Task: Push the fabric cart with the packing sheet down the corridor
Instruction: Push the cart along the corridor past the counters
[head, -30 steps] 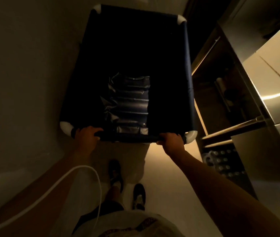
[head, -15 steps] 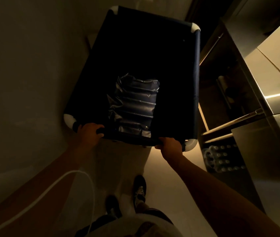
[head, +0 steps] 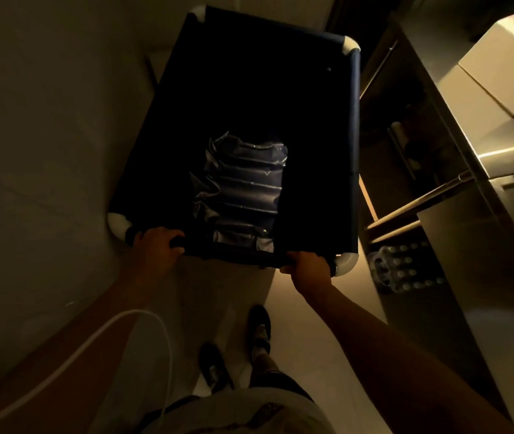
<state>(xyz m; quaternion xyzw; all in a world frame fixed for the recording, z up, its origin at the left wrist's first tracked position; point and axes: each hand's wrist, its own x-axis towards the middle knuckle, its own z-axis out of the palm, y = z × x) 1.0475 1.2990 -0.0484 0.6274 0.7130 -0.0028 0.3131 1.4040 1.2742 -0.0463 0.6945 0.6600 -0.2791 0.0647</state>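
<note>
A dark blue fabric cart (head: 355,126) with white corner joints fills the middle of the dim view, skewed slightly clockwise. In its bottom, towards the near side, lies a ribbed air-cushion packing sheet (head: 241,195). My left hand (head: 155,245) is wrapped around the near rail close to its left corner. My right hand (head: 307,266) grips the same rail close to its right corner. Both arms reach forward, and my two feet stand on the floor behind the cart.
A plain wall (head: 45,136) runs close along the cart's left side. On the right stand metal shelving (head: 422,198), a steel counter (head: 506,158) carrying a cardboard box (head: 506,67), and a pack of bottles (head: 406,267) on the floor. A white cable (head: 99,336) crosses my left arm.
The cart has swung its far end to the right and rolled on past the shelving. My feet have swapped places in a step. Both hands keep their grip on the rail.
</note>
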